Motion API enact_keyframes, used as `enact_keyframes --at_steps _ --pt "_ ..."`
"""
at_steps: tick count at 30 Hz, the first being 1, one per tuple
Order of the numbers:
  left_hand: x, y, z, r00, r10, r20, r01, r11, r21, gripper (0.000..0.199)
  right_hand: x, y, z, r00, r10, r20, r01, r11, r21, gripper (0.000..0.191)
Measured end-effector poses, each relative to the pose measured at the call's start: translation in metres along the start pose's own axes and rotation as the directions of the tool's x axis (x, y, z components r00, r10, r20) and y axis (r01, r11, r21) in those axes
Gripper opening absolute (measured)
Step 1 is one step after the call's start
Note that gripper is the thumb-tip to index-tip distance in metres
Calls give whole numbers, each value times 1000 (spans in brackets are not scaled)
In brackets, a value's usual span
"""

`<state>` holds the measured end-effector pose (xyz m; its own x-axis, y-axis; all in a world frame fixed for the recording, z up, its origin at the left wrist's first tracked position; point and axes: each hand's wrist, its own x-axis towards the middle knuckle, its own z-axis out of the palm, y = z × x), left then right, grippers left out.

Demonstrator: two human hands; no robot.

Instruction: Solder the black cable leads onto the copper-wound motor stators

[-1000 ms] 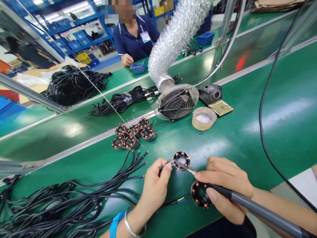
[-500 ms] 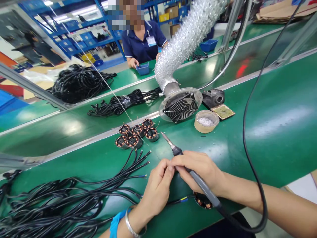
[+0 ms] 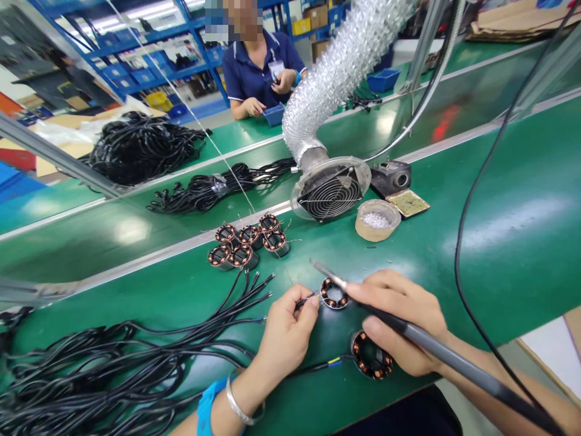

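Between thumb and fingers, my left hand [image 3: 290,327] pinches the end of a black cable [image 3: 305,301], close to a small copper-wound ring [image 3: 334,294]. My right hand [image 3: 402,321] grips a soldering iron [image 3: 408,330]; its metal tip points up and left above that ring. A second wound ring [image 3: 371,355] lies below, partly beside my right hand, joined to a cable with yellow and blue sleeves [image 3: 333,363]. Several wound cores [image 3: 244,257] stand grouped behind my left hand. Many black cables [image 3: 136,369] spread over the green bench at the left.
A fume duct with a fan grille [image 3: 333,195] hangs beyond my hands. Right of it are a round tub [image 3: 376,220], an iron stand [image 3: 394,177] and a sponge tray [image 3: 410,203]. Across the bench, a person [image 3: 263,75] handles a blue bin [image 3: 275,115].
My right hand has moved right and down with the iron, tilting it flatter. The small ring and cable end beside my left hand now show. The person opposite has raised a hand.
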<state>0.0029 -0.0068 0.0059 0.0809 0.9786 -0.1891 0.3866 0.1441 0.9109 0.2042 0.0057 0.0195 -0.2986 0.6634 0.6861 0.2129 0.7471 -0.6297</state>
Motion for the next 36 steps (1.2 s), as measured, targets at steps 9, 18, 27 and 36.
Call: enact_keyframes --at_steps 9,18,27,36 --pt "-2 2 1 999 -20 -27 21 1000 19 30 -3 -10 -4 996 78 -37 -76 995 65 24" --pt "-2 1 2 999 -23 -29 23 1000 -4 30 -1 -11 -2 997 71 -31 -70 997 38 22" --pt "-2 -2 2 1000 2 -29 -2 1000 -8 29 0 -12 -1 997 66 -26 -65 997 37 23" --pt "-1 -1 1 999 3 -39 -3 1000 9 29 -1 -11 0 999 35 -26 -34 999 33 23"
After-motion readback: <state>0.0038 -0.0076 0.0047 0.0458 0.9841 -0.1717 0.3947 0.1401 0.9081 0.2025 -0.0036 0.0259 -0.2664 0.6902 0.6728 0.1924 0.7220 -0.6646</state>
